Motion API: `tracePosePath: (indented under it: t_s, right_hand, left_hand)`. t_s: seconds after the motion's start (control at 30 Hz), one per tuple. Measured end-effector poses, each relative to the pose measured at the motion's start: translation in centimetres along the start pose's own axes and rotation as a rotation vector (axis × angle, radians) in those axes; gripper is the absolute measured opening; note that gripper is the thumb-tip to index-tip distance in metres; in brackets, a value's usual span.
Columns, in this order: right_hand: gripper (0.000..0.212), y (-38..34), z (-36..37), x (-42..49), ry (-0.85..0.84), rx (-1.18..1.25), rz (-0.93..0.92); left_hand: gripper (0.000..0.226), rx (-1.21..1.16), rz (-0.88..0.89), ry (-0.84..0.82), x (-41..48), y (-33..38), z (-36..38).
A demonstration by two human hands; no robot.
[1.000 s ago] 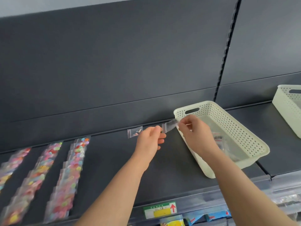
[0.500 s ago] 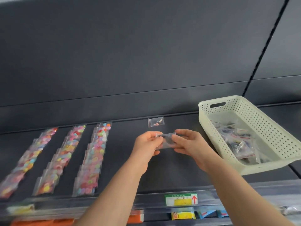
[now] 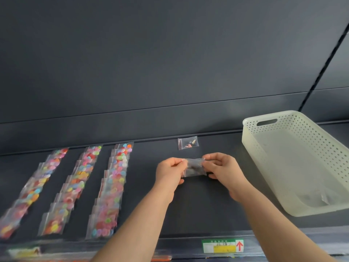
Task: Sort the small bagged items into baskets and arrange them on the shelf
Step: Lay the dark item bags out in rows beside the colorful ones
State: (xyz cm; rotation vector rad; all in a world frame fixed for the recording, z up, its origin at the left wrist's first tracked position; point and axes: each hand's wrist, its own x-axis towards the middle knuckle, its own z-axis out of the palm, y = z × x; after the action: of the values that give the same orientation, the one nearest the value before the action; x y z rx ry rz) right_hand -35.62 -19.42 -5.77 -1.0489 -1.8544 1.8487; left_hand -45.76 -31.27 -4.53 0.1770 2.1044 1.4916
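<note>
Clear, glossy plastic forms the small flat bag [image 3: 193,168] held between both hands above the shelf [image 3: 207,205], just left of the basket [image 3: 321,148]. The left hand [image 3: 170,172] pinches the bag's left edge, thumb and fingers [image 3: 178,161] closed on the film. The right hand [image 3: 223,171] pinches the right edge in the same manner. The bag is stretched flat between them; its contents are dark and too blurred to identify.

The shelf is a matt, dark grey panel. A second bag [image 3: 188,143], also clear and rectangular, lies flat at the back edge, beyond the hands and apart from them.

The basket is cream plastic, rectangular, with perforated walls and a slot handle in its far end. It sits on the shelf at the right, and something crinkled, possibly more bags, lies at its near end.

Three rows of bags [image 3: 111,186], overlapping like tiles and filled with small coloured discs, run front to back at the left. A green, yellow and white label [image 3: 222,245] is fixed to the front rail.
</note>
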Motion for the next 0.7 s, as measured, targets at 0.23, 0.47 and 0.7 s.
tracePosePath:
  t_s: [0.23, 0.47, 0.7]
  right_hand:
    - [0.007, -1.6, 1.5, 5.2, 0.171, -0.072, -0.014]
    - [0.018, -1.7, 2.5, 7.1, 0.297, -0.446, -0.055]
    - [0.02, -1.7, 2.2, 7.4, 0.321, -0.466, -0.095]
  left_hand:
    - [0.002, 0.051, 0.014, 0.079, 4.4, 1.8, 0.7]
    - [0.017, 0.272, 0.064, 0.178, 7.5, 1.1, 1.4]
    - [0.029, 0.389, 0.104, 0.175, 7.6, 1.4, 1.5]
